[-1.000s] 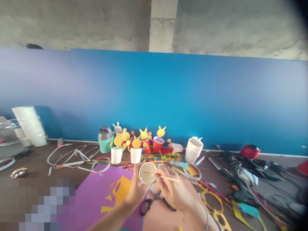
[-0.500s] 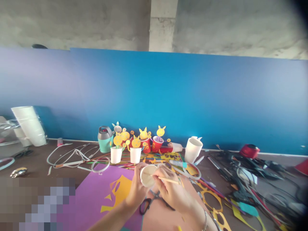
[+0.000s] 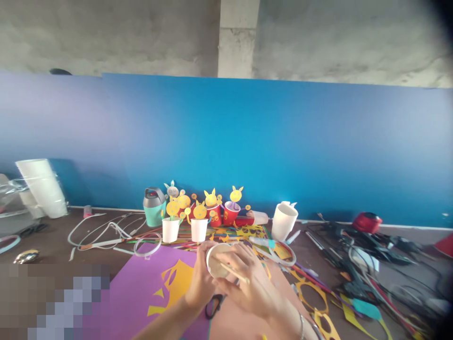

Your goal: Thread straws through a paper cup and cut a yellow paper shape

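Note:
My left hand (image 3: pixel 200 281) is wrapped around a white paper cup (image 3: pixel 215 270), its open mouth tilted toward me. Over the cup's right side, my right hand (image 3: pixel 253 283) grips a thin pale stick (image 3: pixel 236 273) between its fingers. Those fingertips reach across the cup's mouth, and the stick's far end is hard to make out. Beneath the hands lie scissors (image 3: pixel 211 308), their blades mostly covered by my right hand. Purple paper (image 3: pixel 123 293) and salmon-coloured paper (image 3: pixel 226 326) lie below, with a cut orange sheet (image 3: pixel 177 283) to the left.
White cups (image 3: pixel 171 230) and red cups (image 3: pixel 231 215) with yellow paper animal figures stand behind my hands. A teal-grey container (image 3: pixel 155 208) is beside them. At right are a larger white cup (image 3: pixel 284 222) and tangled tools and cables (image 3: pixel 361 264). Stacked cups (image 3: pixel 44 189) lean far left.
My right hand has shifted its fingers over the cup's mouth, and the stick now slants down to the right more steeply. The left hand still holds the cup in about the same place.

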Action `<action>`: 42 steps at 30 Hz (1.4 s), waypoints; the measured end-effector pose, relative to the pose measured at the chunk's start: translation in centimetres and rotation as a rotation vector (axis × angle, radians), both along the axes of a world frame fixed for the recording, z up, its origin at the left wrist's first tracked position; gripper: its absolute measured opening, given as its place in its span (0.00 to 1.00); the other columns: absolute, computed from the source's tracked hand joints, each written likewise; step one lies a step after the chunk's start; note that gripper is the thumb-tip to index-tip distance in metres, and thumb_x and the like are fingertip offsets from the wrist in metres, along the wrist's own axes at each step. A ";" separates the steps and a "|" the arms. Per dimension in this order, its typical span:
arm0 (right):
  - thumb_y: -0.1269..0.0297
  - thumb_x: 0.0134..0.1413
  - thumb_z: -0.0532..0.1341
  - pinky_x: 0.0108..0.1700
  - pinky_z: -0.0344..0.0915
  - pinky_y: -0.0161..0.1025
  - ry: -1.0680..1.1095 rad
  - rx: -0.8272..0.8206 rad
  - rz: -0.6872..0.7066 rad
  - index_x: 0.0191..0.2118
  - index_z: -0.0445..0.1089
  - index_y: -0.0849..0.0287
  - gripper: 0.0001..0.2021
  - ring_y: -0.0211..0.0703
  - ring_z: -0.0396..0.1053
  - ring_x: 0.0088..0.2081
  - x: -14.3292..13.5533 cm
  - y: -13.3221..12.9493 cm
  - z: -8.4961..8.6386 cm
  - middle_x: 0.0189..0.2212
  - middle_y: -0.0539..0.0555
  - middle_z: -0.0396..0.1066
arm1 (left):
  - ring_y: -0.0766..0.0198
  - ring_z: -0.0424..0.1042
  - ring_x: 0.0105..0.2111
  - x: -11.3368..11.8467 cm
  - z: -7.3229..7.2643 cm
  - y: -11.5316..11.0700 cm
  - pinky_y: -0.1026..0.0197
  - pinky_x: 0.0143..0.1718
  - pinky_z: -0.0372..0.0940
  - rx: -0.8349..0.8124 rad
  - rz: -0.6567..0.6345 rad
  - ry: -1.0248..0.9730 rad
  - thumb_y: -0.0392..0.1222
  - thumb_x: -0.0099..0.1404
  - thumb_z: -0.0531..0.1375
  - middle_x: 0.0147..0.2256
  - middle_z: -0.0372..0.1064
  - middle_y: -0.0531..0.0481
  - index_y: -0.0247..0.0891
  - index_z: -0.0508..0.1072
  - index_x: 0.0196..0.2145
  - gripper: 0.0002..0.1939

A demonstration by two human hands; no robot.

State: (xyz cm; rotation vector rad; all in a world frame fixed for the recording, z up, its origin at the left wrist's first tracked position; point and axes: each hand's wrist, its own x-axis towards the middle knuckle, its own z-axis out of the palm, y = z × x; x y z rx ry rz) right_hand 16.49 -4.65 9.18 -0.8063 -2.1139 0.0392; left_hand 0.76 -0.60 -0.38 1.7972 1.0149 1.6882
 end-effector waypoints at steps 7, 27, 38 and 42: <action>0.76 0.63 0.56 0.36 0.63 0.40 0.141 0.122 0.028 0.44 0.66 0.55 0.09 0.43 0.67 0.32 0.2 -1.0 -0.2 0.31 0.52 0.72 | 0.57 0.72 0.41 0.6 0.5 -0.6 0.53 0.43 0.69 -0.025 0.013 -0.071 0.38 0.61 0.65 0.43 0.69 0.46 0.42 0.63 0.49 0.20; 0.66 0.64 0.54 0.24 0.49 0.36 -0.036 -0.444 -0.275 0.23 0.64 0.56 0.17 0.40 0.64 0.22 -0.4 1.5 -2.1 0.18 0.48 0.67 | 0.58 0.78 0.44 -0.9 4.1 2.0 0.52 0.53 0.70 -0.665 -0.279 -1.103 0.52 0.71 0.56 0.46 0.76 0.44 0.41 0.68 0.56 0.20; 0.61 0.60 0.56 0.24 0.46 0.35 -0.095 -0.594 -0.234 0.20 0.70 0.57 0.18 0.37 0.58 0.21 4.2 1.6 1.2 0.14 0.47 0.62 | 0.60 0.79 0.37 -2.2 3.6 3.4 0.59 0.42 0.76 -0.552 -0.239 -1.188 0.54 0.67 0.62 0.38 0.78 0.47 0.39 0.72 0.53 0.22; 0.56 0.59 0.57 0.23 0.49 0.36 0.071 -0.623 -0.220 0.19 0.69 0.58 0.19 0.36 0.57 0.20 6.8 1.5 2.8 0.15 0.48 0.62 | 0.61 0.79 0.34 -2.8 3.4 3.5 0.60 0.39 0.75 -0.550 -0.182 -1.199 0.56 0.67 0.61 0.34 0.78 0.48 0.39 0.73 0.48 0.20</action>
